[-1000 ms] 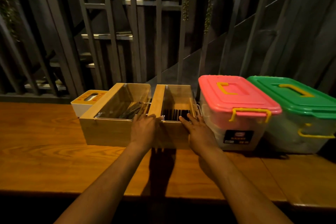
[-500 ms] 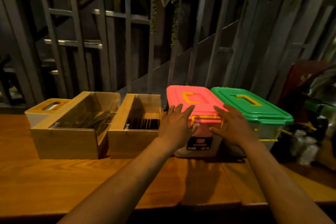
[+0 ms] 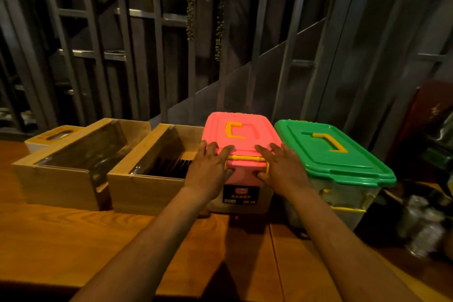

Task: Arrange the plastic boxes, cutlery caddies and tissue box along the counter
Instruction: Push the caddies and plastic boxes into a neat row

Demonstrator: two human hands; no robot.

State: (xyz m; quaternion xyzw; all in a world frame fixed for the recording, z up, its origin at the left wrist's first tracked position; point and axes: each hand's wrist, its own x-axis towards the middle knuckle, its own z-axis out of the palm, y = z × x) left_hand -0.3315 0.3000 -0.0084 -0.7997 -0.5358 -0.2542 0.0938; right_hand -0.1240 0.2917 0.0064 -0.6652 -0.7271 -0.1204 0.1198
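While warm light is falling across the wooden counter [image 3: 73, 240], dark slatted panels [image 3: 122, 56] and a hanging plant [image 3: 203, 2] are filling the dim room behind it. Along the counter's back, left to right, are sitting the tissue box [image 3: 52, 136], two wooden cutlery caddies [image 3: 71, 169] [image 3: 152, 176], the pink-lidded plastic box [image 3: 241, 136] and the green-lidded plastic box [image 3: 328, 152]. Both hands are gripping the pink box's near end: the left hand [image 3: 209, 170] and right hand [image 3: 282, 168] are lying fingers-spread on the lid, thumbs tucking under its front rim. Clutter at the far right [image 3: 421, 223] is staying blurred and indistinct; the caddies' contents are showing only as dark shapes.
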